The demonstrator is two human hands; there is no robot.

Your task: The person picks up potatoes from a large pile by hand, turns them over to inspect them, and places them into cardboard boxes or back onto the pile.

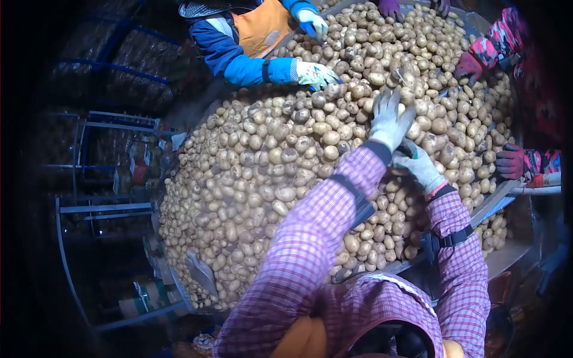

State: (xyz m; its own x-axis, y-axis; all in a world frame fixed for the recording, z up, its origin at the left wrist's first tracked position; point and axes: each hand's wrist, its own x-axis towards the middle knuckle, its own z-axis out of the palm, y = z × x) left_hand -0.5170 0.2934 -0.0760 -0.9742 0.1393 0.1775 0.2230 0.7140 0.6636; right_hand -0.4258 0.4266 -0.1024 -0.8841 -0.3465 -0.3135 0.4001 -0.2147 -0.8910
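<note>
A large heap of pale brown potatoes [256,143] fills a wide sorting table. My left hand [391,122], in a whitish work glove, reaches out over the potatoes near the middle of the heap. Its fingers are stretched and a little apart, lying against the potatoes below. Just below and to the right is my right hand [421,168], gloved the same way and close to my left wrist. The fingers of this hand are bent inward with dark tips, and whatever lies inside them is hidden. Both my sleeves are pink-and-purple plaid with dark straps.
Across the heap, a person in a blue jacket and orange apron [261,27] works with gloved hands [316,74]. More pink-gloved hands [470,65] reach in from the right. A metal edge [498,200] borders the table there; metal frames [107,207] stand at left.
</note>
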